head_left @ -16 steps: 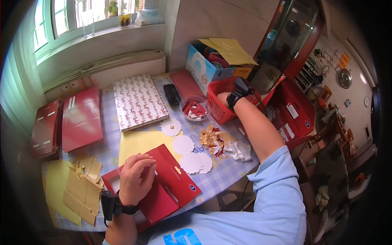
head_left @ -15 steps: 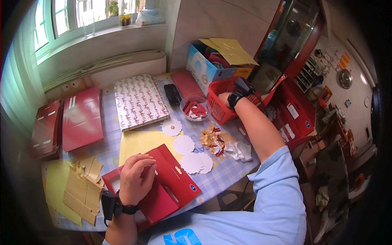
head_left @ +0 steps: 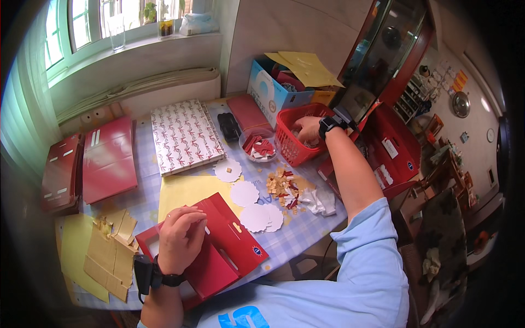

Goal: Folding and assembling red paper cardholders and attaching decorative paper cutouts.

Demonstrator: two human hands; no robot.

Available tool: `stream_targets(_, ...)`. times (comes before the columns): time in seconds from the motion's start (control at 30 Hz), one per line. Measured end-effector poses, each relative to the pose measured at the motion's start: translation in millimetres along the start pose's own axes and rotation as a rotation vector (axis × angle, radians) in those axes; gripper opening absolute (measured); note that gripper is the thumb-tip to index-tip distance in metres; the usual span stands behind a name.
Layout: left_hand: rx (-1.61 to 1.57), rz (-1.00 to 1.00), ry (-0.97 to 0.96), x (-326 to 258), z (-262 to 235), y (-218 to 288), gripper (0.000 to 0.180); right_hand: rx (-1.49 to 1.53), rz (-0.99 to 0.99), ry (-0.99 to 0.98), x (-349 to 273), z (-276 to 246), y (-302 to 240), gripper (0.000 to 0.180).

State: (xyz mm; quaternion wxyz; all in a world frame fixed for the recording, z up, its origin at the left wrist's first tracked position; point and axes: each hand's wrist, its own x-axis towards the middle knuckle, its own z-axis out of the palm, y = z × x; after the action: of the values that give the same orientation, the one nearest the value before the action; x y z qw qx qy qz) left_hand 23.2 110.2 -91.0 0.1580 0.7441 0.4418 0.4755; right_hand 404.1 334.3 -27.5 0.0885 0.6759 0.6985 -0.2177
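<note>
My left hand [head_left: 182,239] rests on a red cardboard box [head_left: 216,273] at the table's front edge. Its fingers are curled together, and whatever they may hold is hidden. My right hand [head_left: 309,131] reaches down into a red plastic basket [head_left: 292,146] at the back right. Its fingers are bent and their tips are lost among the basket's contents, so I cannot tell what they grip. Just left of the basket stands a clear round tub [head_left: 259,147] with red and white pieces. White scalloped paper discs [head_left: 244,194] lie between the box and the tub.
Small tan and red scraps [head_left: 285,187] and crumpled white tissue [head_left: 318,201] lie near the right edge. A patterned white box [head_left: 186,134], dark red folders [head_left: 109,158] and torn tan card [head_left: 112,259] are to the left. Behind the basket is a blue carton [head_left: 273,90]; rightward, an open red box [head_left: 395,164].
My right hand has lifted slightly inside the basket, so more of its fingers and the back of the hand show. My left hand stays on the red box.
</note>
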Motion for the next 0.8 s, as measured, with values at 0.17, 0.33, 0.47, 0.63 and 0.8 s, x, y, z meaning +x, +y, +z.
stream_targets(0.17,-0.013,-0.009,0.005,-1,0,1,0.012,0.103,0.017,0.047,-8,-3,-10,0.071)
stream_targets(0.33,-0.025,-0.03,0.016,-2,-2,-1,0.014,-0.19,0.047,0.349,-38,-28,-43,0.063)
stream_targets(0.47,-0.085,-0.021,0.094,0,-6,9,0.013,0.199,-0.517,0.599,-93,-21,-88,0.054)
stream_targets(0.63,-0.424,-0.237,-0.042,-1,-16,19,0.011,0.816,-1.108,0.291,-126,59,-144,0.064)
stream_targets(0.8,-1.373,-0.693,-0.245,-3,-7,16,0.021,1.04,-1.303,0.294,-132,139,-183,0.066)
